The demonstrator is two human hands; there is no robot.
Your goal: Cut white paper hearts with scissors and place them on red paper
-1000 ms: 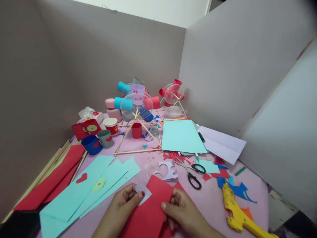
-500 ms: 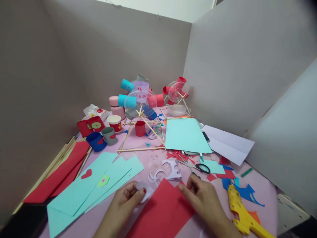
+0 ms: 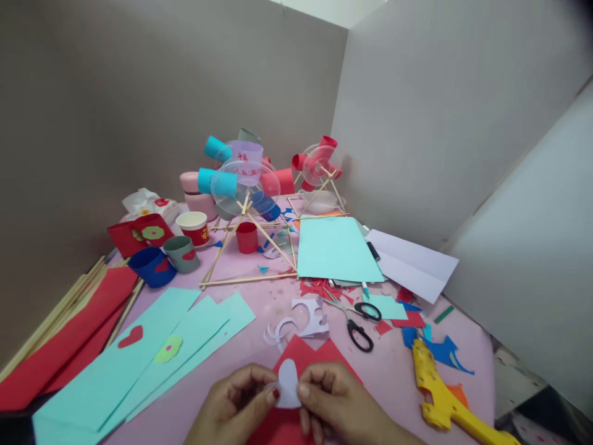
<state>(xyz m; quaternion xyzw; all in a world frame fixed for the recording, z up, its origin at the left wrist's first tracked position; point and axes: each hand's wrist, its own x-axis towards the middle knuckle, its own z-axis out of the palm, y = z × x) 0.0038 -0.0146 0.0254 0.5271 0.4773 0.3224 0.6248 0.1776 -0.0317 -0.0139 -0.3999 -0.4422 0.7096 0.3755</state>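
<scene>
A small pale lilac paper cutout (image 3: 288, 383) with a rounded top is pinched between both hands, low in the middle of the view. My left hand (image 3: 241, 402) grips its left edge between thumb and fingers. On its right edge, my right hand (image 3: 336, 398) is closed too. Red paper sheets (image 3: 301, 349) lie under and behind the hands, partly covered by them. Just beyond are lilac paper scraps (image 3: 317, 318) with curved cut edges. Black-handled scissors (image 3: 360, 337) rest spread on the table to the right of them.
Mint paper strips (image 3: 185, 346) lie at left, near paper rings (image 3: 183, 254) and a paper cup (image 3: 192, 228). A stick-framed wheel model (image 3: 245, 207) stands behind, with a mint sheet (image 3: 338, 250) beside it. At right lies a yellow glue gun (image 3: 435, 395). Grey panels surround the table.
My right hand has left the red paper and now grips the cutout's right edge. The cutout is more upright between both hands. The view has turned slightly to the right.
</scene>
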